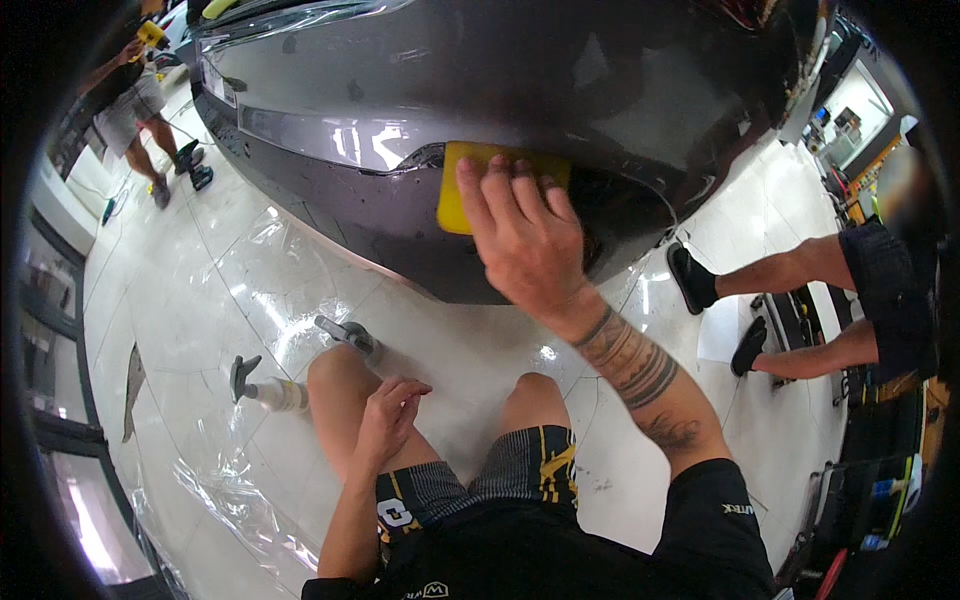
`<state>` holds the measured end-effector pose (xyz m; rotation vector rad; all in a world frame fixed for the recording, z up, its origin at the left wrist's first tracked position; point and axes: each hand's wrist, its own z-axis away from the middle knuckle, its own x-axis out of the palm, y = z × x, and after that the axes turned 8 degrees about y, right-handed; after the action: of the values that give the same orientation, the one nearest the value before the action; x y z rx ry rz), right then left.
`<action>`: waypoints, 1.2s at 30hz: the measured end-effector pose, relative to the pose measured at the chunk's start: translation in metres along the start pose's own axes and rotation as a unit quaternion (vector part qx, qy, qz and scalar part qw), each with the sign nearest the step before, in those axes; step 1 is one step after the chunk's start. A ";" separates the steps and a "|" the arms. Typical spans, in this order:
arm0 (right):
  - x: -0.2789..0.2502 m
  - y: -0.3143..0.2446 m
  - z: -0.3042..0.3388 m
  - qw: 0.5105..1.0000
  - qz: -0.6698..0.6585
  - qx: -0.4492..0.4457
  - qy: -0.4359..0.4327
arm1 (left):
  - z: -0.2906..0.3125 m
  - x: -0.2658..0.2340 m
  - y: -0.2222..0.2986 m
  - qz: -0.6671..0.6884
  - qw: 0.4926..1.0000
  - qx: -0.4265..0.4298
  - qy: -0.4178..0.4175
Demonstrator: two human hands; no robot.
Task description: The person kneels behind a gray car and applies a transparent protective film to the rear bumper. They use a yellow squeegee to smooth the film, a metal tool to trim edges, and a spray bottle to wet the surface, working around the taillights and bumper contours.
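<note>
My right hand (530, 225) presses a yellow sponge (456, 190) flat against the dark grey car bumper (390, 225), fingers spread over its face. The sponge lies beside a dark recess at the end of a glossy trim strip (320, 138); its right part sits partly in shadow behind my fingers. Low over my left thigh rests my left hand (393, 412), with nothing visible in it and its fingers loosely bent. Near my left knee are two spray bottles: a white one (280, 394) with a grey trigger, and another (358, 340) seen from above.
Clear plastic film (235, 510) lies crumpled on the tiled floor to the left. A person (135, 110) stands far left with a yellow tool, near a drill (200, 178) on the floor. Another person's legs (800, 275) are close on the right, beside racks of supplies.
</note>
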<state>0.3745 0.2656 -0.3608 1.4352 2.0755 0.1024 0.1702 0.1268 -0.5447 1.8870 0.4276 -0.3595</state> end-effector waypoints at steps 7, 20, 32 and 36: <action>-0.051 0.001 -0.052 0.974 -0.173 0.006 -0.143 | 0.011 -0.015 -0.014 0.032 0.999 -0.020 0.016; 0.002 -0.057 -0.091 0.999 -0.037 -0.026 -0.009 | 0.010 -0.016 -0.028 0.116 0.993 -0.032 0.015; 0.014 -0.088 -0.112 0.996 -0.082 0.015 -0.010 | 0.013 -0.020 -0.038 0.152 0.986 -0.065 0.035; 0.024 -0.138 -0.026 0.843 -0.292 -0.070 -0.447 | 0.016 -0.021 -0.038 0.211 0.973 -0.084 0.049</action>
<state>0.2419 0.2370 -0.4033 0.5064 1.5425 -0.5513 0.1337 0.1215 -0.5727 1.7769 0.1086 0.0544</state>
